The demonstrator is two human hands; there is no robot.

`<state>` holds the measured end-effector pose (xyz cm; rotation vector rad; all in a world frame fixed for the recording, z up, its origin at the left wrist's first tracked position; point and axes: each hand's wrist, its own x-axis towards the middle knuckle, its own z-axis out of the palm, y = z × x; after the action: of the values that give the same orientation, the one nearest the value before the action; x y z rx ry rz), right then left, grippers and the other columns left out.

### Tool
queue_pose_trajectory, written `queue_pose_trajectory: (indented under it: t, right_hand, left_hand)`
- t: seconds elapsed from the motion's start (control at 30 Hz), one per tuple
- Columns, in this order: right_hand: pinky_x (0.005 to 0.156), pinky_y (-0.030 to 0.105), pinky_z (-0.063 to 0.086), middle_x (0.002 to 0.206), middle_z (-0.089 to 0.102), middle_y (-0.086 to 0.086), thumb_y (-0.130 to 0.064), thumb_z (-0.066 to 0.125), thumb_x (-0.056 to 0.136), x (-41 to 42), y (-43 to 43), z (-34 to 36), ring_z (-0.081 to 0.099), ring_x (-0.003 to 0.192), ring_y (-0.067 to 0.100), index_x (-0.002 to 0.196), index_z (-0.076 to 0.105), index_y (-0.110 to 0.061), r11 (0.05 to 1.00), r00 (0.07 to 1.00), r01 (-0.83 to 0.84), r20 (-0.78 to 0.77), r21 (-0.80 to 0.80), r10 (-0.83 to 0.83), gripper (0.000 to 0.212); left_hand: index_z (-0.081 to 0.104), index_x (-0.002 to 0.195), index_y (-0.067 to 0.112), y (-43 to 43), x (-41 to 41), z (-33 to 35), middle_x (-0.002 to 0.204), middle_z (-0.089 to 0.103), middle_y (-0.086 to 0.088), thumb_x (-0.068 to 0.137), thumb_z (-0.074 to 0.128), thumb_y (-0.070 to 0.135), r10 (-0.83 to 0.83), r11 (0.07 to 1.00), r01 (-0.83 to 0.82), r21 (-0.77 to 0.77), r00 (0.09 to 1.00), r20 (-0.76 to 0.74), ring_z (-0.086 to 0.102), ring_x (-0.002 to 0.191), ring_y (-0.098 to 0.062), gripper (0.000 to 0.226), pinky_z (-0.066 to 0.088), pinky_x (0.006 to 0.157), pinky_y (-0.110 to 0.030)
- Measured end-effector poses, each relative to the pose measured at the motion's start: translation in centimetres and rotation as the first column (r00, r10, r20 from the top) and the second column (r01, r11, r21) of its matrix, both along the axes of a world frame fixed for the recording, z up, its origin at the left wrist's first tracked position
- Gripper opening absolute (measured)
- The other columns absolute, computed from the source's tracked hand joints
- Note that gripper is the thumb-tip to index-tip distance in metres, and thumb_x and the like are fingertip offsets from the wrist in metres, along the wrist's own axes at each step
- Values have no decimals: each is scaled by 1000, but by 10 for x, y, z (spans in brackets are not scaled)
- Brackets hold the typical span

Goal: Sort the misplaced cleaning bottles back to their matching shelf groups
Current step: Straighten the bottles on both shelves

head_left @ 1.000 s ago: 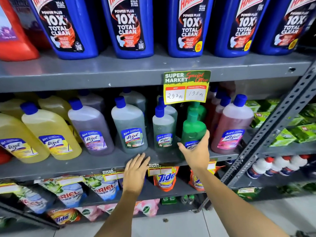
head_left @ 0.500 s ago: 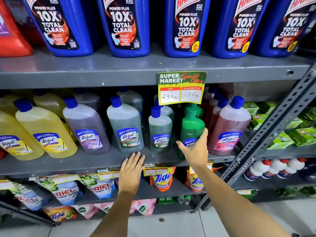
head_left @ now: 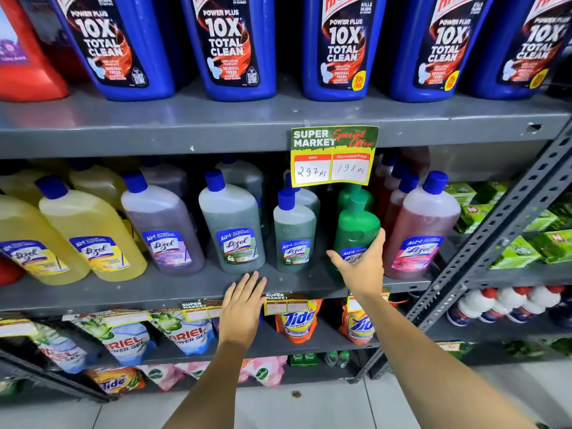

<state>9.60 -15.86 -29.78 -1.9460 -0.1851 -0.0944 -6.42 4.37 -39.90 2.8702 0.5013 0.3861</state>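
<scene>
On the middle shelf stand Lizol bottles in colour groups: yellow at left, then purple, grey-green, a smaller grey-green one, an opaque green bottle and pink ones at right. My right hand wraps the lower front of the green bottle, thumb to its left, fingers on its right side. My left hand lies flat and open against the shelf's front edge, below the grey-green bottle, holding nothing.
Big blue Harpic bottles line the top shelf, with a red bottle at far left. A price tag hangs over the green bottle. Ariel and Tide pouches fill the lower shelf. A slotted steel post rises at right.
My right hand has stayed wrapped on the green bottle, which stands in about the same spot. The left hand stays flat at the shelf edge. The view shifted slightly.
</scene>
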Motion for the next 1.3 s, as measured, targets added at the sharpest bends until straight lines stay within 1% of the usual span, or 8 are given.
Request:
queue_pose_trajectory:
  t: [0.5, 0.63, 0.8, 0.93, 1.0, 1.13, 1.23, 1.3]
  right_hand:
    - [95, 29, 44, 130, 55, -4, -35, 88, 64, 2, -5, 0, 57, 110, 14, 139, 23, -30, 999, 999, -52, 2, 6, 52, 99]
    - [93, 26, 42, 130, 55, -4, -34, 88, 65, 3, -7, 1, 55, 107, 11, 140, 22, -31, 997, 997, -79, 7, -3, 79, 99]
    - [99, 34, 47, 131, 56, -4, -39, 89, 62, 4, -8, 0, 59, 115, 18, 138, 23, -32, 997, 997, -77, 7, 6, 77, 101]
    - [97, 31, 45, 131, 56, -5, -43, 88, 61, 5, -9, -1, 58, 114, 16, 138, 23, -35, 994, 995, -104, 4, 12, 104, 101]
    - [103, 37, 46, 133, 53, -2, -48, 88, 59, 5, -10, -8, 56, 118, 17, 139, 26, -33, 993, 994, -109, -15, 36, 110, 102]
    - [116, 45, 33, 144, 31, -1, -58, 85, 54, -23, -15, -35, 37, 138, 23, 150, 22, -18, 988, 994, -16, -102, 154, 32, 121]
    - [110, 46, 38, 133, 40, -3, -56, 75, 70, -73, -16, -37, 41, 129, 17, 140, 38, -18, 987, 995, -94, 57, 130, 87, 87]
    - [103, 46, 42, 125, 48, -3, -50, 64, 86, -96, -2, -17, 48, 121, 15, 130, 47, -25, 960, 938, -278, 223, 34, 264, 54]
  left_hand:
    - [60, 132, 16, -1, 0, 1, 139, 56, -4, 106, 7, 39, -3, 1000, 3, 19, 1000, 1, 52, 128, -25, 63, 22, 111, -37]
    - [60, 132, 17, 0, -1, 0, 139, 56, -4, 106, 6, 40, -1, 1000, 1, 25, 1000, 11, 50, 129, -24, 64, 14, 114, -34]
    - [62, 130, 16, -1, 2, -1, 137, 58, -4, 106, 8, 39, -6, 999, 4, 38, 999, 44, 52, 127, -25, 63, 26, 109, -39]
    - [61, 130, 16, -2, 0, -3, 137, 58, -5, 107, 9, 39, 8, 999, -11, 45, 997, 72, 51, 127, -24, 62, 21, 111, -37]
    - [60, 131, 15, -1, 0, -1, 138, 57, -5, 107, 9, 39, -8, 998, 5, 55, 998, 60, 53, 127, -25, 62, 20, 112, -36]
    - [56, 135, 11, 2, -10, 11, 144, 50, -8, 106, 11, 42, 7, 1000, -8, 12, 993, 121, 41, 134, -21, 62, 8, 117, -25]
    - [55, 136, 12, 5, -24, 34, 147, 47, -6, 105, 21, 41, 46, 999, -49, 7, 973, 227, 40, 135, -22, 54, 14, 117, -27]
    - [54, 137, 13, 12, -36, 61, 147, 47, -5, 104, 27, 40, 53, 996, -71, 48, 952, 300, 44, 134, -23, 50, 20, 117, -34]
